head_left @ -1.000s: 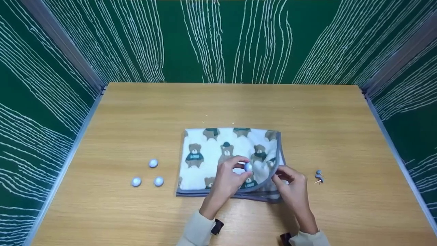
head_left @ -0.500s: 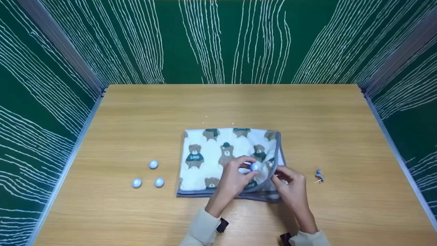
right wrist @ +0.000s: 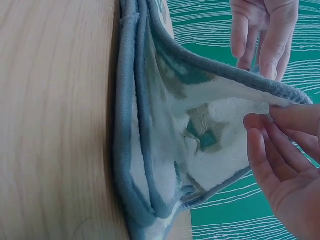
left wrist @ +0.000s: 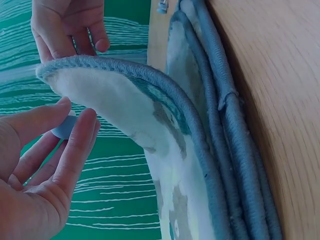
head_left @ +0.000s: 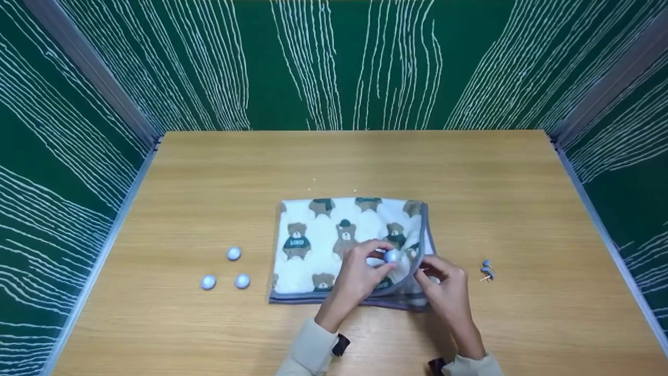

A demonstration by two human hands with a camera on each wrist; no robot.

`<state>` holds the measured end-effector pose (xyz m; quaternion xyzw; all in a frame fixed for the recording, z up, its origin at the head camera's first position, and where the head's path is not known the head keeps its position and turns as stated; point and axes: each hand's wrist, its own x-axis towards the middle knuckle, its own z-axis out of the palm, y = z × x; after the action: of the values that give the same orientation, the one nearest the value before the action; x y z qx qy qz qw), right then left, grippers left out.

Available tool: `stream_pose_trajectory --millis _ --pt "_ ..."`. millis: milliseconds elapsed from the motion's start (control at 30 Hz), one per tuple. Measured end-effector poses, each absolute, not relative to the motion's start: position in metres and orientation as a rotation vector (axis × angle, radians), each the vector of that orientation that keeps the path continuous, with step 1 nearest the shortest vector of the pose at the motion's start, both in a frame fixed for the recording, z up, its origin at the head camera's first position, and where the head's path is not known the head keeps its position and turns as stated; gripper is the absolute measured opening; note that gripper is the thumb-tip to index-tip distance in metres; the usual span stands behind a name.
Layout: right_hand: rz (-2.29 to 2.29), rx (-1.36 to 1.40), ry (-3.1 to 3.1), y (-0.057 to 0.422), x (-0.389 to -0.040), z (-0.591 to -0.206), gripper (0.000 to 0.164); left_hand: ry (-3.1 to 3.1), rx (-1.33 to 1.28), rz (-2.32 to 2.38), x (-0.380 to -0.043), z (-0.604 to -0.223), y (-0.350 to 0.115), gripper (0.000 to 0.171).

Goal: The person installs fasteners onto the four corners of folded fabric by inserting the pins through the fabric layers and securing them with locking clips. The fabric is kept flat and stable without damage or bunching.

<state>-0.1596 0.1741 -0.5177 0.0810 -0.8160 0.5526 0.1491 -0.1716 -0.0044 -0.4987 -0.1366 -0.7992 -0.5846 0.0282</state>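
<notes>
A folded white blanket (head_left: 322, 250) with brown bears and grey-blue edging lies mid-table, its near right corner lifted. My left hand (head_left: 354, 271) pinches a round light-blue cap (left wrist: 64, 129) between thumb and fingers, close over the lifted corner. My right hand (head_left: 451, 284) has its thumb and fingertips drawn together against the corner's underside (right wrist: 232, 120), holding it up by the edging. A thin pale glint shows at the right fingertips in the head view; whether a pin sits between them I cannot tell.
On the left of the wooden table (head_left: 156, 324) lie three more round light-blue caps (head_left: 242, 281). Several blue-headed pins (head_left: 487, 270) lie in a small cluster to the right of the right hand. Tiny pale specks (head_left: 314, 180) dot the wood behind the blanket. Green walls stand around.
My left hand has moved slightly right with the cap, closer to the blanket's lifted corner. The right hand stays nearly in place; a thin glint now shows at its fingertips.
</notes>
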Motion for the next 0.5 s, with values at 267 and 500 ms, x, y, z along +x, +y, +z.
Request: stream_pose_trajectory --millis 267,500 --pt "1.567 0.193 -2.390 0.1721 -0.1601 -0.5175 0.023 -2.459 -0.459 -1.799 -0.1729 -0.5004 -0.0009 0.025" --pt "1.551 0.219 -2.363 0.1727 -0.1605 -0.5195 0.021 -2.467 -0.487 -1.740 -0.1737 -0.5001 0.0021 0.025"
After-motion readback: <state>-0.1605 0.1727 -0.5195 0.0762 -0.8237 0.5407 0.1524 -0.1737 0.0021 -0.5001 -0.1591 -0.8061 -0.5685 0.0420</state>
